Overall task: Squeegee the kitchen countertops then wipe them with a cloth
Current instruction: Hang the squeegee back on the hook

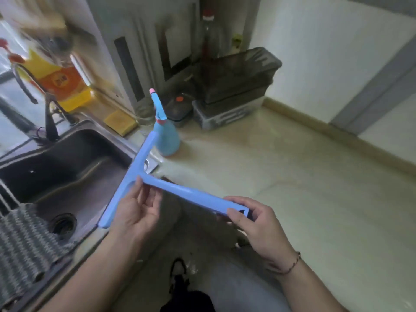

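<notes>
Both forearms reach up from the lower edge, and each hand has a grip on a light blue T-shaped squeegee (180, 190) held in the air above the table's front edge. At about 8 o'clock from the frame's centre, the left hand (135, 212) lies palm up with its fingers loosely curled; its fingertips press against the junction where handle meets blade bar, steadying rather than wrapping it. At about 4 o'clock the right hand (256, 224), with a thin cord bracelet (292, 264) at the wrist, pinches the handle's far end between thumb and fingers, beside the hanging hole.

The handle's long axis runs from 10 o'clock down to 4 o'clock, its free end pointing toward the person's right. The blade bar crosses it, running from 1 o'clock near the spray bottle down to 7 o'clock over the sink's rim.

At the far left, a grey woven cloth (24, 242) drapes over the edge of a steel sink (74, 174), with a dark tap (48, 118) behind it and a yellow-orange bottle (60, 84), blurred, at 11 o'clock. A yellow sponge (120, 122) lies behind the basin. A blue spray bottle (165, 138) stands upright just beyond the blade bar. Further right, dark lidded containers (231, 86) are stacked against the back wall. The beige stone table (304, 176) stretches to 3 o'clock, meeting a white wall (315, 52). Dark floor shows below, between the arms.
</notes>
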